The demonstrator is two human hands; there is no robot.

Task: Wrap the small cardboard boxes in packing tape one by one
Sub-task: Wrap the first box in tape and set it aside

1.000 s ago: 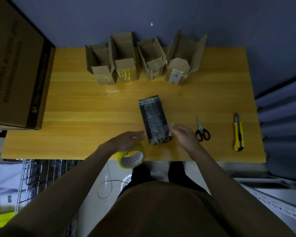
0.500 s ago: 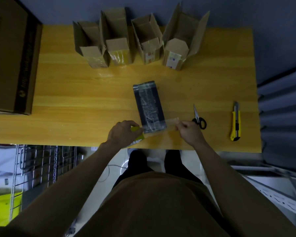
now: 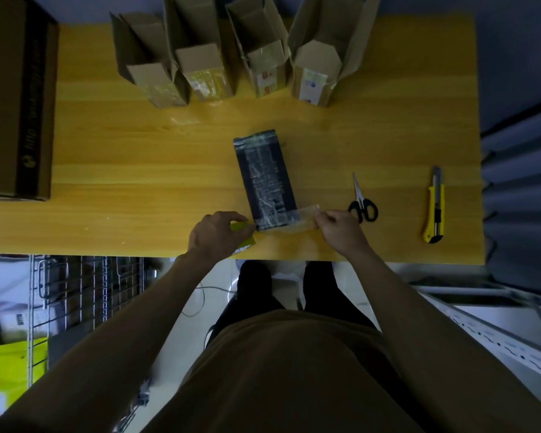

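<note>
Glossy clear tape already covers much of the dark, flat rectangular box, its wrinkles catching the light along the top face; the box lies lengthwise on the yellow wooden table, its near end close to the table's front edge. Across that near end runs a stretched strip of clear packing tape. The left hand, just left of the box's near corner, is curled around a yellow-green tape roll that is mostly hidden beneath it. The right hand, just right of the box, pinches the free end of the strip between thumb and fingertips. Beyond the box, at the table's far edge, stands a row of four open brown cardboard boxes. Right of the dark box lie black-handled scissors and, farther right, a yellow utility knife
</note>
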